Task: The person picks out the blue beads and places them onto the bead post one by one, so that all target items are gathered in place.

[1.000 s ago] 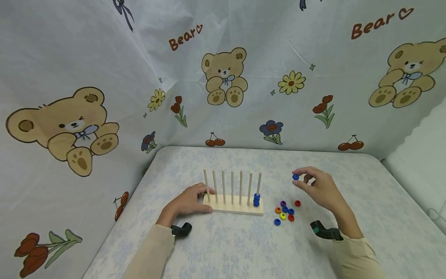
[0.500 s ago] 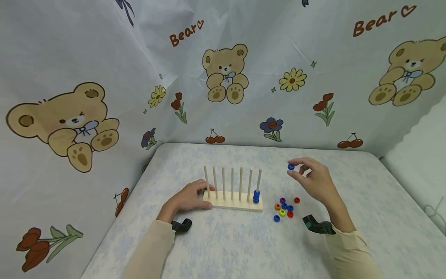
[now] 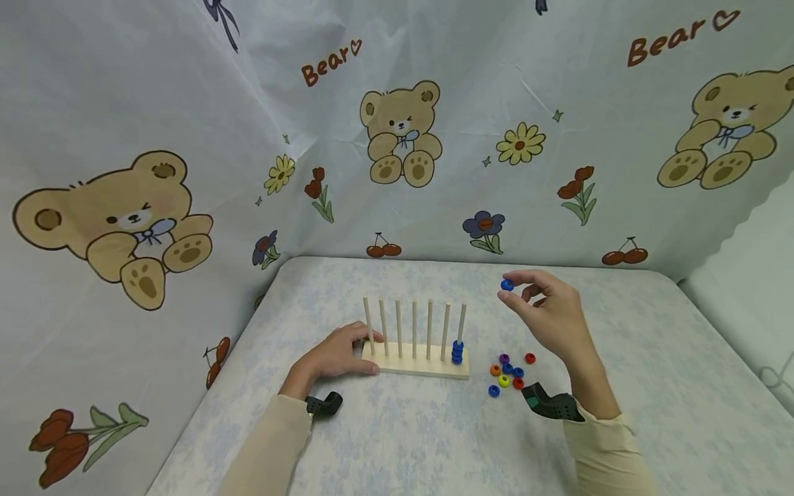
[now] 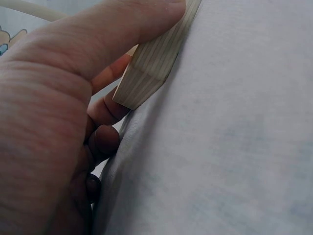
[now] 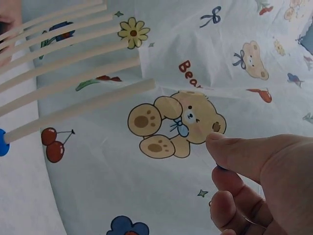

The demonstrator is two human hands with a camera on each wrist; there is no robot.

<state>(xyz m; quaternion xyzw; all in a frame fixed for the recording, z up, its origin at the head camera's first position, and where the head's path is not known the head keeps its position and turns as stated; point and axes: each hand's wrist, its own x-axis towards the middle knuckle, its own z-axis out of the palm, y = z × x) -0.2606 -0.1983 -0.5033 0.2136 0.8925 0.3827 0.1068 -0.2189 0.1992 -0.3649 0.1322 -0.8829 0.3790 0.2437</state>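
A wooden peg rack with several upright pegs stands on the table. My left hand grips its left end, thumb along the front edge and fingers behind, as the left wrist view also shows. Stacked blue beads sit low on the rightmost peg. Between thumb and fingertips my right hand pinches a blue bead, held in the air to the right of the pegs and apart from them. In the right wrist view the thumb mostly hides that bead, and the pegs appear at the left.
Loose beads lie right of the rack, among them a purple bead, an orange bead, a yellow bead, a red bead and several blue ones. A bear-printed cloth hangs behind the table.
My right hand has moved left and up with the blue bead, closer to the rightmost peg. The left hand keeps its hold on the rack, and the loose beads have not moved.
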